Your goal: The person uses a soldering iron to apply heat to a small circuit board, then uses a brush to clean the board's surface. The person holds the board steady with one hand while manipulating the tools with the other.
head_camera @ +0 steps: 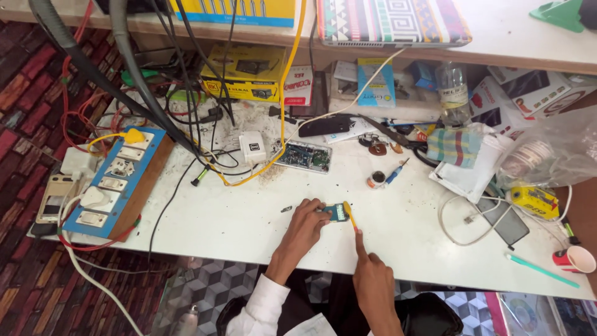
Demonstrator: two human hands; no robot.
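Head view of a repair bench. The left hand point(306, 219) pinches a small green circuit board point(337, 212) by its left edge, fingers pressed together on it, and holds it flat on the white tabletop point(249, 218) near the front edge. The right hand point(371, 274) is closed around a thin yellow-handled tool point(350, 216), forefinger stretched along it, with the tip resting on the board's right edge. Whether the tip is prying, probing or scraping cannot be told at this size. As a judgement, the work on the board is under way rather than finished: the board lies bare, out of any casing, and the tool is in contact with it. A larger opened device with an exposed board point(303, 156) lies well apart toward the back of the table, and a tiny dark part point(286, 209) sits just left of the left hand; neither is being touched. A blue-handled screwdriver point(395, 173) and a small roll of tape point(376, 179) lie between the hands and the back shelf. A blue switchboard with sockets point(115, 183) occupies the left end of the table, with cables trailing from it.
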